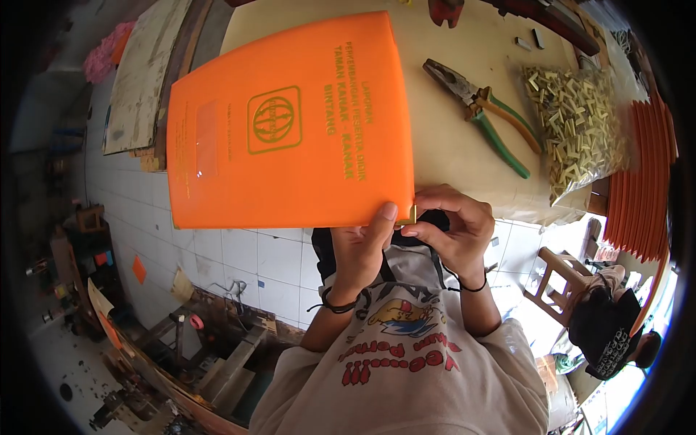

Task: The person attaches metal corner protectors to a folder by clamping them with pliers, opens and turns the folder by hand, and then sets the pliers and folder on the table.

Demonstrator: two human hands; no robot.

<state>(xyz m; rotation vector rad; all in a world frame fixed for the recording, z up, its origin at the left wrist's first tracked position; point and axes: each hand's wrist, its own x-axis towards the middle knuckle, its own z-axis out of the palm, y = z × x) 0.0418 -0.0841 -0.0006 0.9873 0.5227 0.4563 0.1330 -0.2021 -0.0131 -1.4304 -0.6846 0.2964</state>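
An orange folder (pixel 290 130) with gold lettering lies partly on the work table, its near edge jutting out toward me. My left hand (pixel 362 250) grips that edge, thumb on top of the cover and fingers underneath. At the near right corner of the folder sits a small gold metal corner piece (pixel 412 215). My right hand (pixel 457 225) pinches around this corner piece with thumb and forefinger. Right of the folder rest pliers (pixel 482 109) with green and orange handles, their jaws apart. A clear plastic bag (pixel 576 127) beside them is full of gold metal corner pieces.
A stack of orange folders (pixel 638 181) stands at the right. Dark red metal tool parts (pixel 547 22) lie along the table's far edge. A wooden stool (pixel 554 286) and another person (pixel 609 319) are at lower right. Machinery (pixel 138 406) stands at lower left.
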